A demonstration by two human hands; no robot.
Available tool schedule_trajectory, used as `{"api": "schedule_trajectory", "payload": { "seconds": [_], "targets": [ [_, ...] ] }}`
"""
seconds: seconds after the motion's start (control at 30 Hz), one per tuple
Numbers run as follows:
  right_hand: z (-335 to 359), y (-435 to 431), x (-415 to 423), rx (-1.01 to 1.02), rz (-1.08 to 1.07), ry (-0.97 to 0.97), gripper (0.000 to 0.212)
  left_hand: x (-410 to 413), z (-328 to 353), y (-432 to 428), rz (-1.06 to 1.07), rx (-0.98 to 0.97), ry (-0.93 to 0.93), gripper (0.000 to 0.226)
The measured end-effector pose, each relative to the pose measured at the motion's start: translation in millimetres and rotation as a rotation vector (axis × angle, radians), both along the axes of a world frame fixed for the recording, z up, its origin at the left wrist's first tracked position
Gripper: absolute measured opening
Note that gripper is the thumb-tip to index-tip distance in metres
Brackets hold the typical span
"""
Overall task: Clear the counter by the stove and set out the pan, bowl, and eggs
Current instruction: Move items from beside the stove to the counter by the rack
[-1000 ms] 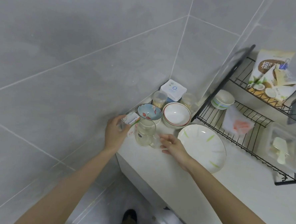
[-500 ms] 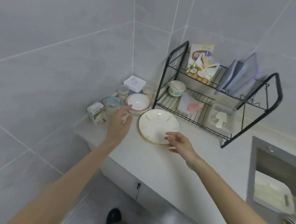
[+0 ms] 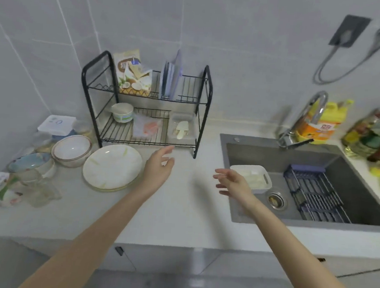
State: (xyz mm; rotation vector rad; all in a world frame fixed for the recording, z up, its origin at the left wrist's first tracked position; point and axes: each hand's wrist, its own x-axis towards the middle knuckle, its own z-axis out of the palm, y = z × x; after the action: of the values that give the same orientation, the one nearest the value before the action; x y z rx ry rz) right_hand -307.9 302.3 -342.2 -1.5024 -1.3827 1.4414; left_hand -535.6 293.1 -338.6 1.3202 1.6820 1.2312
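Over the pale counter [image 3: 176,212], the left hand [image 3: 158,167] and right hand [image 3: 234,183] hover with fingers loosely spread, holding nothing. The red-rimmed bowl [image 3: 72,150] sits at far left, just beside the plate [image 3: 112,168]. The label on the yellow bottle [image 3: 321,123] behind the sink [image 3: 361,167] is too blurred to read.

Bare counter [image 3: 180,210] between plate [image 3: 112,167] and sink [image 3: 227,179] — dish rack [image 3: 146,110] behind.

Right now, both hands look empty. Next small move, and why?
Probably the left hand reaches left for the red-rimmed bowl beyond the plate: both it and the right hand hover open, holding nothing, and the bowl sits untouched on the counter.
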Motion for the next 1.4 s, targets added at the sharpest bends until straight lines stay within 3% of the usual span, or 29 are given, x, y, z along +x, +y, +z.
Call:
{"api": "schedule_trajectory", "payload": {
  "seconds": [0.2, 0.27, 0.7, 0.93, 1.4],
  "targets": [
    [9.3, -53.0, 61.8, 0.016, -0.35, 0.04, 0.024, 70.5, 8.7, 13.6, -0.364, 0.007, 0.018, 0.036],
    [12.6, -63.9, 69.3, 0.017, -0.359, 0.033, 0.024, 80.5, 9.9, 13.3, -0.395, 0.026, 0.021, 0.036],
    [31.3, -213.3, 213.7, 0.084, -0.968, 0.009, 0.022, 299.0, 38.2, -31.3, -1.046, 0.052, 0.029, 0.04],
    [33.9, -306.2, 316.0, 0.131, -1.244, 0.046, 0.026, 454.7, 44.7, -98.7, -1.33, 0.061, 0.095, 0.043],
    [56.6, -523.6, 542.6, 0.15, -1.651, -0.037, 0.022, 774.4, 60.5, -307.0, -1.748, 0.044, 0.051, 0.041]
  ]
}}
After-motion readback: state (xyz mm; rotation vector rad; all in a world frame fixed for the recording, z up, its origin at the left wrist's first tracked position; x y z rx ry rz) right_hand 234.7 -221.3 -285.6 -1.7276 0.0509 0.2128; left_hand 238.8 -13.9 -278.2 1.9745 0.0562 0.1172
